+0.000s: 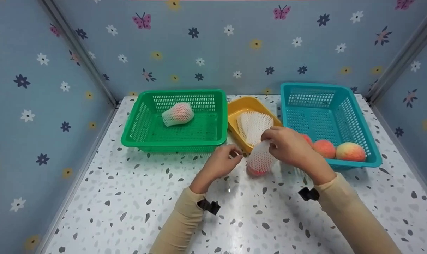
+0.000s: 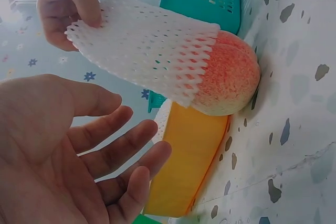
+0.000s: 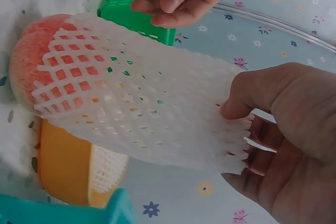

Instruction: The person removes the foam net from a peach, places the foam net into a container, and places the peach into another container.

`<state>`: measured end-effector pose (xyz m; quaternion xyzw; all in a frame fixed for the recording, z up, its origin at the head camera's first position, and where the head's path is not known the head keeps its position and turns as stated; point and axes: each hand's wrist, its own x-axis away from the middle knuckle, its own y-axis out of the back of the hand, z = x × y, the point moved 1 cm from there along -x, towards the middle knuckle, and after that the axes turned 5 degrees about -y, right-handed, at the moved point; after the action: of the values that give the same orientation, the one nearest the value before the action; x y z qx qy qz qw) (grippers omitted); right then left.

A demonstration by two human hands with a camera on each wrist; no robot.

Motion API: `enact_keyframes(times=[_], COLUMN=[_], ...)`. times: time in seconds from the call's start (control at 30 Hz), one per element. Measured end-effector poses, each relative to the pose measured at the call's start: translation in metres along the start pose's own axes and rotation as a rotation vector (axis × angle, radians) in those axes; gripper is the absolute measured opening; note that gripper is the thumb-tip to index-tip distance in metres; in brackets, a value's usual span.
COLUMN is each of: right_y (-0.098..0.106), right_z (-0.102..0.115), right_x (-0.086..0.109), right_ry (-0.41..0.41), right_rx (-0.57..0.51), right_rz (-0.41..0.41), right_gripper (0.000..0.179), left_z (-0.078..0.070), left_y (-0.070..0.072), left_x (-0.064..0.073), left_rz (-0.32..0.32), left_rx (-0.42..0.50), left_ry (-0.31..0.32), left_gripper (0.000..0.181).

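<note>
A peach (image 2: 231, 74) sits on the speckled table, its upper part inside a white foam net sleeve (image 3: 142, 93) that stands up above it. My right hand (image 1: 287, 146) pinches the sleeve's top edge between thumb and fingers. To the left of the peach is my left hand (image 1: 222, 161), its fingers loosely bent and apart from the sleeve, with nothing in them. Behind the peach, a yellow tray (image 1: 234, 128) holds more white foam net sleeves (image 1: 257, 123).
At the left stands a green basket (image 1: 174, 144) with one netted peach (image 1: 181, 112) inside. A teal basket (image 1: 370, 141) at the right holds several bare peaches (image 1: 350, 151) along its near side. Patterned panels (image 1: 213, 46) enclose the table at the back and sides.
</note>
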<state>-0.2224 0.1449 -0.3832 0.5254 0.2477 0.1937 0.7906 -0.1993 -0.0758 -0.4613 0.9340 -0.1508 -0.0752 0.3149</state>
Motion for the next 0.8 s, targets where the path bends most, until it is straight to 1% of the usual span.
enact_keyframes(times=[0.1,0.23,0.37,0.43,0.57,0.67,0.8], right_y=[0.009,0.016,0.021,0.023,0.025,0.028,0.031], right_z=[0.002,0.005,0.007,0.006,0.006,0.005,0.002], right_x=[0.0,0.0,-0.001,-0.001,-0.005,-0.007,-0.013], right_ry=[-0.029,-0.033,-0.027,-0.027,0.001,0.023,0.015], right_rx=[-0.005,-0.036,-0.046,-0.049,-0.055,-0.056,-0.063], right_rz=[-0.003,-0.003,-0.015,-0.027,-0.057,-0.084,-0.096], right_gripper=[0.027,0.027,0.026,0.026,0.025,0.024,0.023], left_z=[-0.001,-0.001,0.001,0.002,0.004,0.002,0.001], left_y=[0.002,0.004,0.008,0.009,0.014,0.016,0.017], left_x=[0.0,0.006,0.012,0.014,0.02,0.024,0.03], left_rz=[0.0,0.002,0.001,0.004,0.017,0.036,0.071], left_rx=[0.0,-0.025,-0.051,-0.052,-0.041,-0.034,-0.045], left_ry=[-0.023,-0.043,-0.043,-0.047,-0.035,-0.025,-0.028], left_gripper=[0.015,0.017,0.016,0.016,0.016,0.017,0.017])
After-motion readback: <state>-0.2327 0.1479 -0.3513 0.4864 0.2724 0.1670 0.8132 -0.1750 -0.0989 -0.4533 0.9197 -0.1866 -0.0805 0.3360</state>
